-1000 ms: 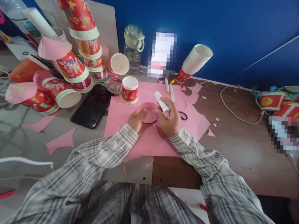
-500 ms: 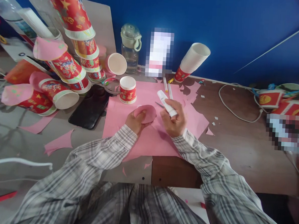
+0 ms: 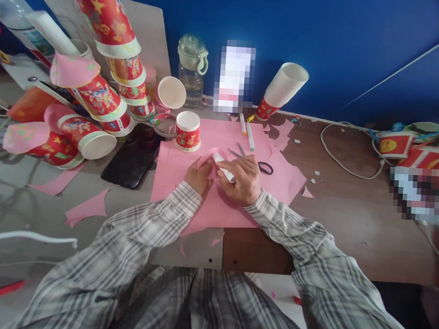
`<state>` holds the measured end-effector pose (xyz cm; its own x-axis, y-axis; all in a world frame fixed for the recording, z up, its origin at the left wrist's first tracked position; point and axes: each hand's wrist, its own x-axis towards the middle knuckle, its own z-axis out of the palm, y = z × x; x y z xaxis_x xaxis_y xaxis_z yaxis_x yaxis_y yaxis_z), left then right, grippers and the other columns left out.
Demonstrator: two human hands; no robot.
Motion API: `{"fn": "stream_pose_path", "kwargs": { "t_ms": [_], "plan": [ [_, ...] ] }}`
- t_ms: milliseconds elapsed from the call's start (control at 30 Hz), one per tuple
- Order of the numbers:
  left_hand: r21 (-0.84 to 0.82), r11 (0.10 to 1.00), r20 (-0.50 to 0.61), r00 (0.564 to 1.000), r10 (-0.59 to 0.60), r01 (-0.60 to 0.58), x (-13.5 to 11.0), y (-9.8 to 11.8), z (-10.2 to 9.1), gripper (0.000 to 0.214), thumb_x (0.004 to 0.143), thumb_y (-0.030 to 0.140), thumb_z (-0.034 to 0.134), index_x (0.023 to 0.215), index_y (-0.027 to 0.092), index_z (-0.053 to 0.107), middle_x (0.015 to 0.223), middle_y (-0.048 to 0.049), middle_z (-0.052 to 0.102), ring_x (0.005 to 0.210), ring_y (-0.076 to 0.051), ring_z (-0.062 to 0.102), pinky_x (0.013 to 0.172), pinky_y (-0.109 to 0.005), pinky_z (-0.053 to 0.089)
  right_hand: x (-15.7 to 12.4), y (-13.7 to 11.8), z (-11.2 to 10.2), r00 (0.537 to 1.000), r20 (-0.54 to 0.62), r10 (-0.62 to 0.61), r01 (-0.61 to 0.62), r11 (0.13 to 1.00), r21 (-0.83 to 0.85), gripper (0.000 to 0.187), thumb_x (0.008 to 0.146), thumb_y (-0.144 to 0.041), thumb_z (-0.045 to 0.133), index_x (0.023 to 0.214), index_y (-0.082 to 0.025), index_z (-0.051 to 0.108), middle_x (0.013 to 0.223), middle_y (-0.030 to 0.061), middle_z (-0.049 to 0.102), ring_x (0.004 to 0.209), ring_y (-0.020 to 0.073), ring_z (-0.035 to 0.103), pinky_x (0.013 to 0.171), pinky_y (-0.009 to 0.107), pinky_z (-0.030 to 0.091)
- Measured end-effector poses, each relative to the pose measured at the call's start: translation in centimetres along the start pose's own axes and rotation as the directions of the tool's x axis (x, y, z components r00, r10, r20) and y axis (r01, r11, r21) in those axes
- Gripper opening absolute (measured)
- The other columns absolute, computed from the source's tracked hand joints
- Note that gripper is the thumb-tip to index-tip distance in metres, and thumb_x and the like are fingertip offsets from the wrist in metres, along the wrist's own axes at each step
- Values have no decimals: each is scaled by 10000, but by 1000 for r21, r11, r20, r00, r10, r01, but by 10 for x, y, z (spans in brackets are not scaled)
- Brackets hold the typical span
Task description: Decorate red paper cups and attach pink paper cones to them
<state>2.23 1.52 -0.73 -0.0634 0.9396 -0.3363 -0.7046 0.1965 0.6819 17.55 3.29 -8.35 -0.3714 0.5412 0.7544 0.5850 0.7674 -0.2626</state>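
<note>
My left hand (image 3: 200,177) pinches a round pink paper piece (image 3: 206,156), which is partly curled. In my right hand (image 3: 244,180) is a white glue stick (image 3: 224,170), its far end against the paper piece. Both hands are over a large pink sheet (image 3: 173,191) on the desk. Scissors (image 3: 265,168) with dark handles lie on the sheet just beyond my right hand. A short red paper cup (image 3: 187,133) stands upright near the sheet's far left corner.
Left are stacked red cups (image 3: 126,69), cups with pink paper tops (image 3: 74,71) and a black phone (image 3: 130,156). Behind stand a water bottle (image 3: 191,73) and nested cups (image 3: 283,89). Markers (image 3: 250,136) and paper scraps (image 3: 284,133) lie around; a white cable (image 3: 347,167) loops at right.
My right hand has moved left and brought the glue stick onto the round paper piece. The paper has tilted and curled in my left hand. The scissors' handles now show.
</note>
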Motion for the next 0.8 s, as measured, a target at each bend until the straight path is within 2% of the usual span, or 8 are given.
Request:
{"fn": "stream_pose_path", "kwargs": {
  "t_ms": [167,300,433,500,600,667,733,800],
  "plan": [
    [-22,1000,-52,999,-9,8,1,-1,-1,218,557,241,669,685,143,522,561,42,499,550,-102,508,532,-249,444,-2,-3,-6,992,-109,-57,58,998,9,206,1096,-343,715,1220,-346,880,763,-28,802,625,234,718,778,444,550],
    [-13,1000,-12,1000,6,-7,-2,0,2,207,536,187,676,622,133,497,548,41,487,545,-88,494,511,-215,429,1,-7,0,997,-51,-56,57,998,13,198,1111,-335,720,1222,-356,882,792,-23,828,661,231,746,806,438,557],
    [-26,1000,26,1000,11,-10,-1,0,1,239,561,196,662,778,140,578,659,5,572,606,-103,535,519,-208,441,4,-4,1,995,62,71,-68,997,-47,154,1080,-335,753,1152,-307,886,752,-11,795,713,237,783,841,427,555],
    [-25,1000,50,999,4,-2,0,0,-1,305,580,229,656,866,147,592,755,-27,610,677,-132,568,565,-239,473,4,-1,-5,990,68,126,-123,991,-48,144,1062,-354,754,1105,-302,882,745,-2,796,710,241,786,852,433,584],
    [-34,998,-14,999,-43,43,1,1,-1,307,583,246,670,858,140,583,818,-58,629,776,-189,598,676,-336,506,4,4,-16,987,-30,157,-156,987,37,179,1068,-438,747,1102,-332,888,834,41,860,723,277,801,834,489,662],
    [-61,996,-62,996,-72,68,1,2,-1,309,581,250,685,841,134,566,836,-72,633,812,-221,608,732,-405,504,5,6,-19,970,-109,219,-210,974,89,259,1093,-519,727,1196,-356,900,959,78,901,794,319,832,820,543,717],
    [-60,995,-39,996,-86,84,1,3,0,345,573,270,699,852,122,561,849,-98,634,816,-250,616,744,-443,501,8,7,-17,934,-153,324,-305,943,134,356,1108,-562,706,1326,-349,888,1070,105,911,885,335,858,833,561,762],
    [-22,994,12,995,-103,103,-1,5,0,413,546,305,716,880,110,570,846,-121,633,791,-276,623,720,-465,507,11,9,-11,898,-134,419,-390,899,201,442,1082,-547,726,1426,-299,853,1091,113,907,906,313,848,851,531,785]
  ]
}}
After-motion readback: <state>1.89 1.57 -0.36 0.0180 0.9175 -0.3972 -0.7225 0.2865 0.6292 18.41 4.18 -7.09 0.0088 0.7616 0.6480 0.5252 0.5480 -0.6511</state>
